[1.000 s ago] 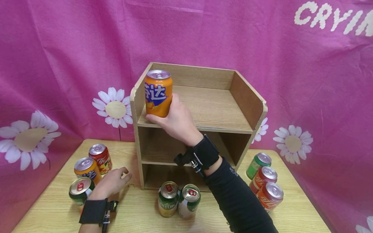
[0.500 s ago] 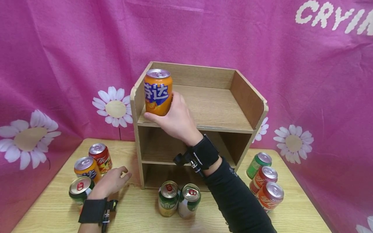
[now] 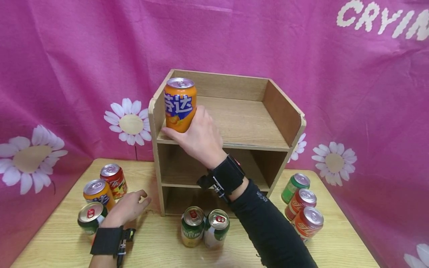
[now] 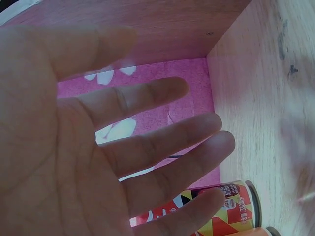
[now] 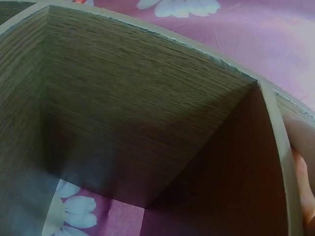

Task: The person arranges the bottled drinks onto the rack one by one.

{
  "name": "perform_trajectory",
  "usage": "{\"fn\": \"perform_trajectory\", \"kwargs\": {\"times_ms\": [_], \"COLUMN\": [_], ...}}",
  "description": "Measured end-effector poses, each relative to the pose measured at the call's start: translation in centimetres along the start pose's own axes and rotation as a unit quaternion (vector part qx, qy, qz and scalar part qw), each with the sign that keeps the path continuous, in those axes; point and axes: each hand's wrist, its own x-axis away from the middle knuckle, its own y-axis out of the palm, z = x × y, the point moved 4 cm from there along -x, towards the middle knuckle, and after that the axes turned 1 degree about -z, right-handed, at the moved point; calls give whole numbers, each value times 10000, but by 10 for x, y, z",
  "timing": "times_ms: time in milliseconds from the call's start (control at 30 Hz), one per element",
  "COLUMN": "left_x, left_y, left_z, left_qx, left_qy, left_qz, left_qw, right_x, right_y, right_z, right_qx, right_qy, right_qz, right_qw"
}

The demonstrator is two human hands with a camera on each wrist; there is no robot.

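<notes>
Hardly anything has moved since the earlier frame: the whole head view has slid slightly left, and the black wrist strap (image 3: 228,174) on the right arm has edged a touch further left than the rest. At the upper left of the wooden shelf unit (image 3: 283,111), over the near left corner of its top board (image 3: 248,119), an orange Fanta can (image 3: 180,106) stands nearly upright in the grip of the right hand (image 3: 202,139). It lies up and left of that palm, long axis running up the frame, with the thumb across its lower front and the other fingers going behind its right side, mostly hidden. Whether its base touches the board I cannot tell. That hand is clearly the nearer; the left hand (image 3: 125,210) is well apart in the lower left, its fingers (image 4: 162,140) loosely spread and holding nothing in the left wrist view. Near it on the tabletop (image 3: 167,257) stand a red can (image 3: 115,183), a second Fanta can (image 3: 99,195) and a green can (image 3: 89,220). Against the earlier frame, the gripped can keeps practically the same place relative to the unit, and the left hand looks unchanged
</notes>
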Motion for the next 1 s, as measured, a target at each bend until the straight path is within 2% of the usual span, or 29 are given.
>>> {"fn": "perform_trajectory", "kwargs": {"times_ms": [433,767,1000], "left_x": [0,0,1], "left_y": [0,-1,-1], "left_z": [4,4,4], "left_qx": [65,59,146], "left_qy": [-92,-37,-66], "left_qz": [-116,-103,-151], "left_qw": [9999,9999,9998], "right_x": [-1,-1,-2], "right_y": [-4,-6,-3], "right_z": [4,5,5], "right_qx": [-138,-202,-221], "right_qy": [113,-45,-98], "right_qz": [-282,-424,-724], "right_qw": [9994,9989,9971]}}
